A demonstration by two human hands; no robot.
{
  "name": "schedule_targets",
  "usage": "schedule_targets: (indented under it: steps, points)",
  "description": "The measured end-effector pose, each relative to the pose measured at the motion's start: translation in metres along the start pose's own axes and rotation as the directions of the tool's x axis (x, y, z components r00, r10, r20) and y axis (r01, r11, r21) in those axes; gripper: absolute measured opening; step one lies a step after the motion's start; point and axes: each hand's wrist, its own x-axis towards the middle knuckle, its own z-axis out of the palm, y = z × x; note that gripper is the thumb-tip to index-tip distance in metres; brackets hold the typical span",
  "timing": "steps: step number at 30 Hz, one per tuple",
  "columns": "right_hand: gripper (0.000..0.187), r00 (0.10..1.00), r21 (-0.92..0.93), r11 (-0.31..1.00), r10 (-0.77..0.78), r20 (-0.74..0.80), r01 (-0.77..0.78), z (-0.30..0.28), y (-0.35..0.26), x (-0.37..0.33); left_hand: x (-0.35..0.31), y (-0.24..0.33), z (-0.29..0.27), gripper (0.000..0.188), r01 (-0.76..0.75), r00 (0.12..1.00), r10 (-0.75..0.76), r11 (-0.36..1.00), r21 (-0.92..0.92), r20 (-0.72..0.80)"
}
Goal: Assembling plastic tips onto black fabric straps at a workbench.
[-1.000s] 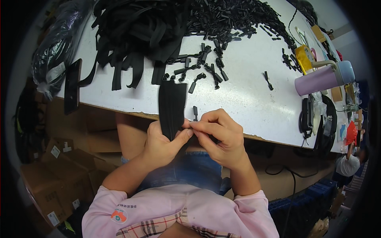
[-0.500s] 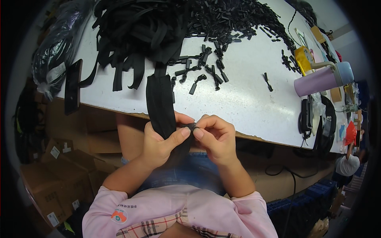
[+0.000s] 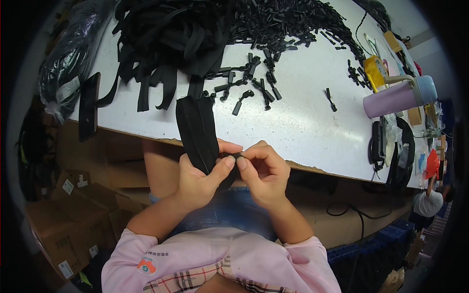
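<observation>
A black zipper tape (image 3: 197, 128) hangs over my left hand (image 3: 198, 183), its free end lying up toward the table. My left thumb and fingers are closed on the tape in front of my lap. Right beside it, my right hand (image 3: 266, 176) pinches at the same spot; the small dark piece between its fingertips is mostly hidden, and its kind cannot be made out. Beyond my hands, several black zipper sliders (image 3: 243, 101) with long pulls lie loose on the white table (image 3: 298, 122).
A heap of black zipper tapes (image 3: 171, 39) and a large pile of sliders (image 3: 288, 22) cover the far side. At left lie a phone (image 3: 89, 107) and a plastic-wrapped bundle (image 3: 73, 58). A lilac bottle (image 3: 391, 99) lies at right. Cardboard boxes (image 3: 63, 219) stand below left.
The free end of the zipper tape has swung slightly left and dropped a little. Both hands stay pinched together at nearly the same place.
</observation>
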Motion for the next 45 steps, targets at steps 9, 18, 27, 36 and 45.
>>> schedule_targets:
  steps: [9, 18, 27, 36, 45]
  points:
    - [0.007, 0.974, 0.019, 0.996, 0.082, 0.211, -0.088, -0.013, 0.005, 0.001, -0.002, 0.005, -0.007, 0.019, 0.014, 0.996, -0.022, 0.996, 0.092, 0.083]
    - [0.008, 0.937, 0.111, 0.969, 0.177, 0.300, -0.219, -0.013, 0.001, 0.002, -0.002, 0.004, -0.012, 0.016, 0.030, 0.991, -0.035, 0.999, 0.034, 0.132]
    - [0.007, 0.935, -0.178, 0.928, -0.291, 0.203, 0.327, -0.011, 0.006, 0.006, -0.005, 0.002, -0.011, 0.018, 0.045, 0.997, -0.045, 0.999, 0.001, 0.067]
    - [0.013, 0.990, -0.097, 0.989, -0.103, 0.092, 0.112, -0.011, -0.007, 0.005, -0.007, 0.000, -0.010, 0.014, 0.007, 0.997, -0.015, 0.993, 0.117, 0.071]
    - [0.016, 0.930, -0.426, 0.829, -0.292, 0.224, 0.363, -0.010, -0.016, 0.007, -0.007, -0.005, -0.009, 0.011, -0.004, 0.998, -0.009, 0.973, 0.231, 0.055]
